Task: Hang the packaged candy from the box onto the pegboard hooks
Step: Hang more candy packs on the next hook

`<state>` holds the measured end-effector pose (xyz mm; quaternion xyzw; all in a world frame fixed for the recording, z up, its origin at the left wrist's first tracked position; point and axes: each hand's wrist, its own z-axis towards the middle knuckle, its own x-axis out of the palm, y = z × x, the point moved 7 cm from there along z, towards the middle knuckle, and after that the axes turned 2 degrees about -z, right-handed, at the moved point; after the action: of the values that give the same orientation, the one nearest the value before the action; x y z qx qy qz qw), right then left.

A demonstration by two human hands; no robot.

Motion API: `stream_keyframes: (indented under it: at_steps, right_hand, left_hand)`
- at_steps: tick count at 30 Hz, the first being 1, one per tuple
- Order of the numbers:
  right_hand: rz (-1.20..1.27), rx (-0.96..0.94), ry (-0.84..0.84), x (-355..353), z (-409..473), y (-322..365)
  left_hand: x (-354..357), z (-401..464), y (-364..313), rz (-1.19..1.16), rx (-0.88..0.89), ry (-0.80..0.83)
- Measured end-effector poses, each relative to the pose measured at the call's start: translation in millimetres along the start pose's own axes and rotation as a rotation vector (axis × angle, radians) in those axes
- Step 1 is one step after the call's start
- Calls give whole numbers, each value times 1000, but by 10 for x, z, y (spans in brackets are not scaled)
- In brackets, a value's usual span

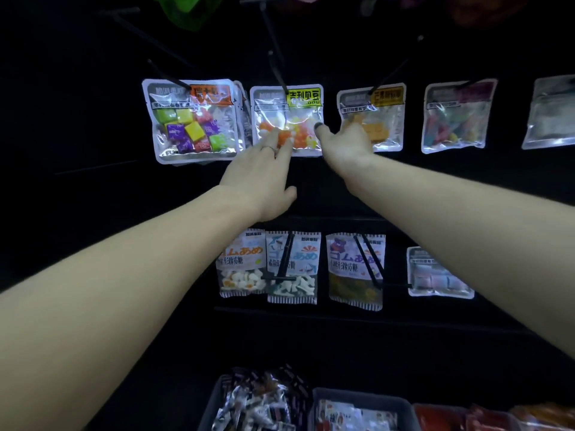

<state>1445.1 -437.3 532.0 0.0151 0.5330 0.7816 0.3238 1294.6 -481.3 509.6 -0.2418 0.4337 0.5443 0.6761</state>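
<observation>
A clear packet of orange and white candy (298, 104) with a yellow label hangs on a black hook (275, 54) in the upper row of the dark pegboard. My left hand (264, 172) reaches up to it, fingers spread flat against the packet's lower left. My right hand (345, 141) touches the packet's right edge with a fingertip, fingers apart. Neither hand closes around anything. At the bottom edge sits a grey box (361, 399) with packaged candy inside.
Other packets hang in the upper row: colourful cubes (193, 119) at left, orange pieces (382, 119) and gummies (454, 116) at right. A lower row holds several packets (292, 265) on hooks. A second bin (214, 405) with wrapped sweets sits at bottom left.
</observation>
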Motion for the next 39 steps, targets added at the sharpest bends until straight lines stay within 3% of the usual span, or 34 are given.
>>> stream_keyframes:
  at_steps: [5, 12, 17, 21, 24, 30, 35, 39]
  right_hand:
    - [43, -40, 48, -434, -685, -236]
    - [-3, -135, 104, -1010, -1876, -698]
    - [-12, -72, 201, -1265, -2775, -1570]
    - [-139, 92, 279, -1345, -3508, -2662]
    - [-313, 293, 446, -1333, -4034, -3593]
    - [-466, 649, 775, -1221, -4981, -4816]
    - [-474, 755, 864, -1094, -5389, -5205]
    - [-530, 777, 841, -1096, -5505, -5340]
  left_hand:
    - [-115, -480, -334, -52, 79, -24]
    - [-21, -1625, -1267, -395, 331, -177]
    - [801, -2709, -1994, -550, 420, 34]
    - [1791, -3518, -2450, -611, 340, 402]
    - [2457, -4039, -2693, -591, 281, 691]
    - [3413, -4753, -2780, -659, -131, 1048]
    - [3759, -5211, -2778, -821, -472, 1178]
    - [4068, -5467, -2761, -944, -606, 1129]
